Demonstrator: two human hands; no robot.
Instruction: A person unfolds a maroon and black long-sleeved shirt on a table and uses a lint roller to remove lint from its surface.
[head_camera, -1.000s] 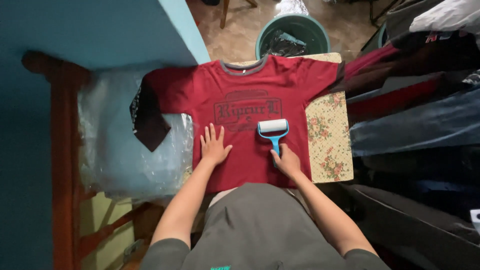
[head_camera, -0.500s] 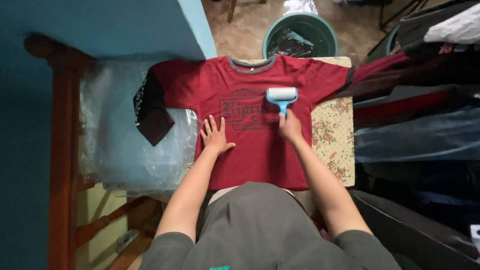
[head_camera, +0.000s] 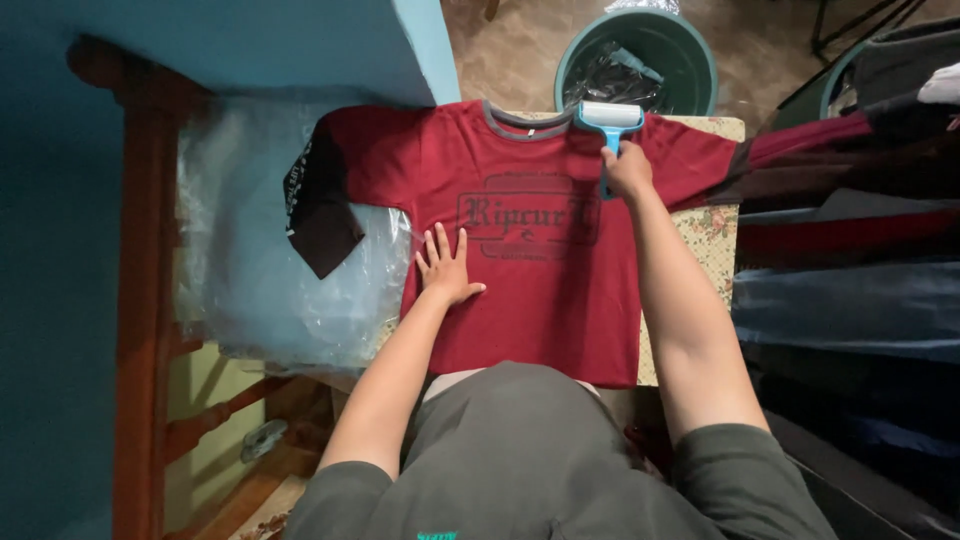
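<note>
Two hands at work over one garment. The dark red short-sleeved cotton T-shirt with a grey collar and a dark chest print (head_camera: 520, 260) lies face up and flat on the floral-patterned cloth-covered tabletop (head_camera: 715, 225), collar pointing away from the person. The left hand (head_camera: 447, 268) lies spread, palm down, fingers apart, on the shirt's left half just below the print. The right hand (head_camera: 627, 172) is closed around the handle of the blue plastic lint roller with a white sticky drum (head_camera: 610, 125); the drum sits at the collar seam near the shirt's right shoulder.

Judgement on technique: the flat left hand looks well placed as an anchor, since the sticky drum would tend to lift and bunch thin cloth. Straight strokes along the length of the shirt, with light, even pressure, should serve best. The drum is at the shirt's top edge; running off it would pick up the floral cloth instead.

Nearby: a green round plastic bucket (head_camera: 690, 60) beyond the collar; crinkled clear plastic sheeting (head_camera: 250, 260) under the black-tipped sleeve.
</note>
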